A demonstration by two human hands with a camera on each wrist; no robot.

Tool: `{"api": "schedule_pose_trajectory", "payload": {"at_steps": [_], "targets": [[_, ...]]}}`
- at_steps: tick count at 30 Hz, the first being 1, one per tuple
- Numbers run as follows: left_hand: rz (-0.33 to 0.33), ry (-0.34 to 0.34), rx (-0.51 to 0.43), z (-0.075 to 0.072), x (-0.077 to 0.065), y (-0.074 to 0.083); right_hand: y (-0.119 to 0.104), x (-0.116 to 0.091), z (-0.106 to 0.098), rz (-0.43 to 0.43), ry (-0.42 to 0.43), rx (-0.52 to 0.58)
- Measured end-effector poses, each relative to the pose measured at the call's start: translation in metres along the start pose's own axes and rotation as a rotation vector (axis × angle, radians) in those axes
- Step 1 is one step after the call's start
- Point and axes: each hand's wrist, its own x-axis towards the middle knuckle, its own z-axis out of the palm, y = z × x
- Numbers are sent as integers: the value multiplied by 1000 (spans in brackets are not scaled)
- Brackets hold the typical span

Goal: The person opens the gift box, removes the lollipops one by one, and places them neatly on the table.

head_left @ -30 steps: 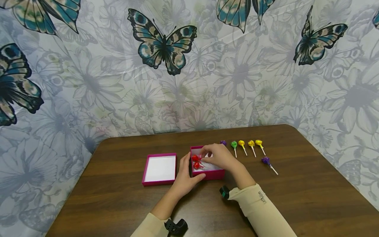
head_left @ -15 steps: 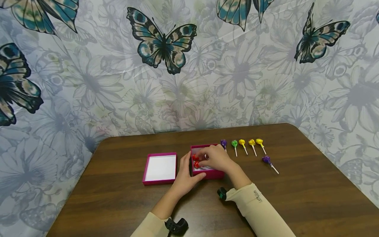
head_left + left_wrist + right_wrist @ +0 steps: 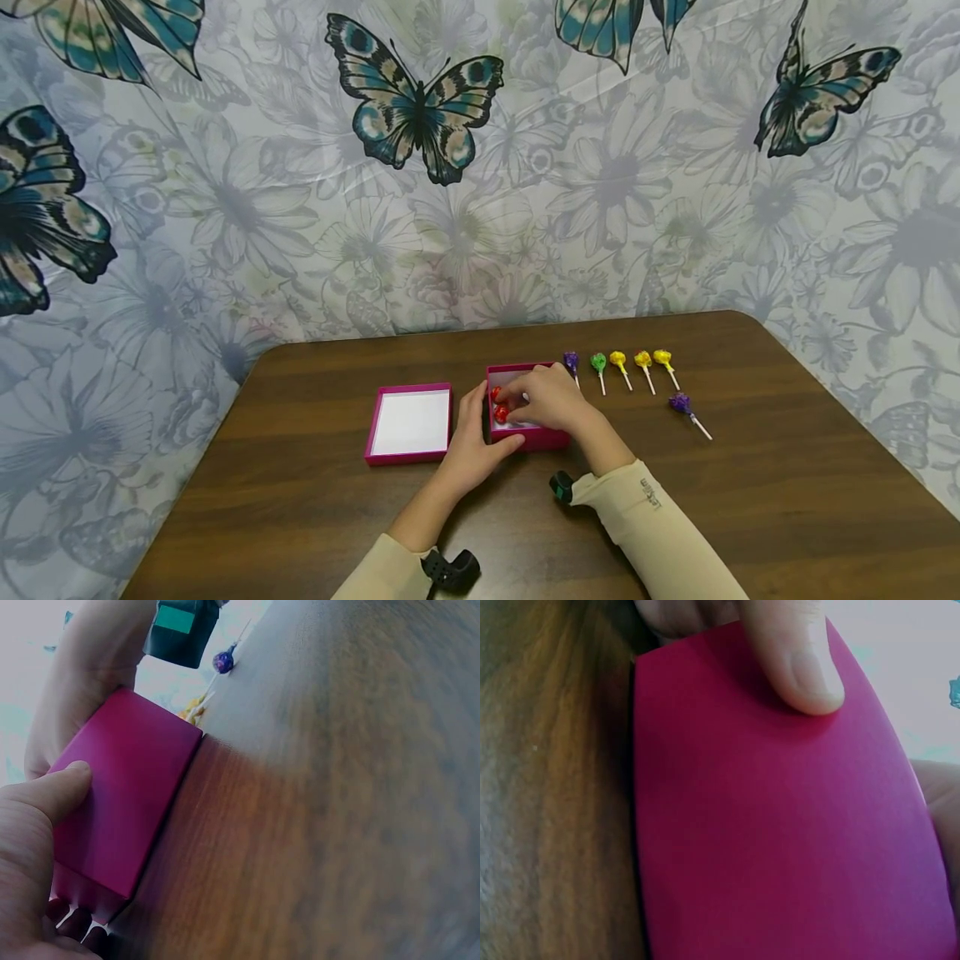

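Observation:
An uncovered magenta box (image 3: 528, 440) with a pale inside stands mid-table. My left hand (image 3: 468, 446) grips its near left corner; in the left wrist view the thumb (image 3: 71, 787) presses the front wall and fingers bend round the side. Inside the box, at its left end, lie two red lollipops (image 3: 501, 413), partly covered by my right hand. That right hand (image 3: 551, 398) reaches over the box with bent fingers, fingertips at the red candies; whether they pinch one is hidden. The box wall (image 3: 780, 825) blocks the right wrist view.
Left of the box lies its magenta-edged lid (image 3: 411, 423), white inside up. Behind and to the right, a row holds a purple lollipop (image 3: 572, 363), a green lollipop (image 3: 598, 363) and yellow lollipops (image 3: 642, 359). Another purple lollipop (image 3: 681, 403) lies nearer on the brown table (image 3: 750, 500).
My right hand has shifted slightly left and lower inside the box, covering more of the red lollipops and uncovering the purple lollipop behind. The left hand keeps its hold on the box.

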Motion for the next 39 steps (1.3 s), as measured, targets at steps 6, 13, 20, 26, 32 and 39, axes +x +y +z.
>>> {"api": "schedule_pose_trajectory", "payload": {"at_steps": [6,13,20,26,32,39], "targets": [[-2,3,-4,0,0,1,0,0,-1,-5,-16,-26],[-6,1,-6,0,0,-1,-3,0,-2,6,-27,-20],[7,1,-11,1,1,-2,-2,-1,-3,10,-29,-7],[7,4,-15,1,1,-3,-2,-1,-2,2,-28,18],[12,-5,-34,1,1,-3,-3,-2,-3,7,-25,34],[5,-11,-36,0,1,-2,-3,-2,-4,-1,-11,29]]}}
